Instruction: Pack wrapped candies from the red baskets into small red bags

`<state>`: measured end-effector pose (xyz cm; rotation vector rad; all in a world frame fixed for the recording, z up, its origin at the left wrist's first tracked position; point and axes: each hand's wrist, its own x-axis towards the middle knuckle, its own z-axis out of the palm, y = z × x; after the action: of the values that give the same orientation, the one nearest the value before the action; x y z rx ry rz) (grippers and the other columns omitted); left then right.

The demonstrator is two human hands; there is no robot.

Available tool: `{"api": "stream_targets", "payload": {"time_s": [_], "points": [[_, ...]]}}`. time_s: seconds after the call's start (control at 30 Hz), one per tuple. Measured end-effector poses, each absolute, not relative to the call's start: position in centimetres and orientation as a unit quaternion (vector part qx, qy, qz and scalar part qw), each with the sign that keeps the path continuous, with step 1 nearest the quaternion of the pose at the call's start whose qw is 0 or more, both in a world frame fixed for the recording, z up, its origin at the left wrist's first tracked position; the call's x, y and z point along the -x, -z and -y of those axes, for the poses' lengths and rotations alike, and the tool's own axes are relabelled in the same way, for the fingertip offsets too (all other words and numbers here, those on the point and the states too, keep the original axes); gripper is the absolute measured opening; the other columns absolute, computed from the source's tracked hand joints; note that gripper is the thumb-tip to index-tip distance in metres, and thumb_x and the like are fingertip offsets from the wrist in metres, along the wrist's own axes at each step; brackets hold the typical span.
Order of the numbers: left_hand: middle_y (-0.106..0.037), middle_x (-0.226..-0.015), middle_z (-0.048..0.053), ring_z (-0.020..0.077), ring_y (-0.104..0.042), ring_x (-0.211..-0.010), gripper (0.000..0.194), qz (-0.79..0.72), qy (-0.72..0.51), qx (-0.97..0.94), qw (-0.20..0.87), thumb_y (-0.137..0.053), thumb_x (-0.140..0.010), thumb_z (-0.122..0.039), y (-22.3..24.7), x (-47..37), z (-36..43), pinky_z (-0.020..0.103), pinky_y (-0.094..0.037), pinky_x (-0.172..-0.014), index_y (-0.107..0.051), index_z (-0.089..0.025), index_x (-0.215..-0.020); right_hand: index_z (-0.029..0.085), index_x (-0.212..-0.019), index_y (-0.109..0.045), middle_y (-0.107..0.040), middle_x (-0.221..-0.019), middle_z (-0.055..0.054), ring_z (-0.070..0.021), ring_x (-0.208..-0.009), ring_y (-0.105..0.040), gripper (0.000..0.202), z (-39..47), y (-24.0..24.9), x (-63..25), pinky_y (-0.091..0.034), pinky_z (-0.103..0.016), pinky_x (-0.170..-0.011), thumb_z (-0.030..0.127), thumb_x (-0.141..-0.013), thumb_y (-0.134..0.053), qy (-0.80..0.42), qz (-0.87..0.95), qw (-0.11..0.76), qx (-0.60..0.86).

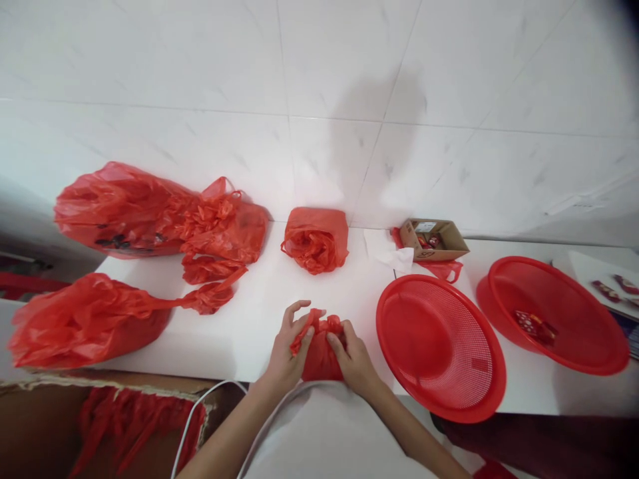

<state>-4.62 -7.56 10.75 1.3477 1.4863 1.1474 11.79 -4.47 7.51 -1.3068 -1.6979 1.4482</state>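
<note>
At the near edge of the white table, a small red plastic bag (322,362) sits close against my body. My left hand (289,349) pinches the gathered plastic at its top left, thumb over the film. On the other side, my right hand (353,356) grips the top right of the same bag. What is inside the bag is hidden. Behind it, near the wall, stands another red bag (319,229) with its top bunched up.
Large red bags (120,213) and a knotted one (84,322) lie left. A cardboard box (12,426) holding red plastic is below. Right are a perforated basket (417,339), a red basin (589,326) with small packets, and a small carton (449,253).
</note>
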Motion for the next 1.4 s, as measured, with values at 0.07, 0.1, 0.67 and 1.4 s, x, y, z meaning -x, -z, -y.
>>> {"api": "stream_targets", "payload": {"time_s": [0.07, 0.1, 0.67, 1.4], "points": [[-0.052, -0.129, 0.009, 0.0221, -0.054, -0.117, 0.039, -0.621, -0.455, -0.508, 0.386, -0.038, -0.096, -0.042, -10.1, 4.1, 7.5, 0.038, -0.041, -0.104, -0.062, -0.025, -0.122, 0.024, -0.079, -0.037, -0.044, -0.065, 0.006, -0.0121, -0.057, -0.043, 0.029, 4.2, -7.7, -11.6, -0.034, -0.024, -0.054, 0.048, -0.094, -0.041, -0.53, 0.61, 0.309, 0.502], [-0.056, -0.125, 0.009, 0.0216, -0.056, -0.115, 0.039, -0.626, -0.455, -0.498, 0.391, -0.038, -0.096, -0.042, -9.9, 4.0, 7.4, 0.037, -0.041, -0.103, -0.062, -0.024, -0.122, 0.024, -0.077, -0.035, -0.041, -0.063, 0.007, -0.0116, -0.056, -0.04, 0.03, 3.8, -7.8, -11.6, -0.033, -0.024, -0.053, 0.049, -0.093, -0.043, -0.526, 0.598, 0.325, 0.51], [-0.07, -0.113, 0.008, 0.0267, -0.058, -0.113, 0.048, -0.619, -0.34, -0.356, 0.612, -0.05, -0.086, -0.054, -7.3, 5.4, 9.1, 0.041, -0.037, -0.105, -0.07, -0.016, -0.108, 0.023, -0.067, -0.035, -0.041, -0.058, 0.006, -0.0126, -0.056, -0.041, 0.034, 3.2, -5.8, -14.7, -0.035, -0.025, -0.055, 0.047, -0.082, -0.053, -0.512, 0.598, 0.255, 0.561], [-0.068, -0.087, 0.002, 0.0183, -0.066, -0.079, 0.03, -0.431, -0.581, -0.016, 0.691, -0.058, -0.086, -0.047, -6.3, 6.6, 8.7, 0.03, -0.052, -0.072, -0.065, -0.02, -0.097, 0.023, -0.061, -0.03, -0.041, -0.053, 0.005, -0.0119, -0.054, -0.047, 0.048, 2.2, -6.9, -14.9, -0.044, -0.025, -0.058, 0.06, -0.085, -0.049, -0.528, 0.525, 0.344, 0.572]]}}
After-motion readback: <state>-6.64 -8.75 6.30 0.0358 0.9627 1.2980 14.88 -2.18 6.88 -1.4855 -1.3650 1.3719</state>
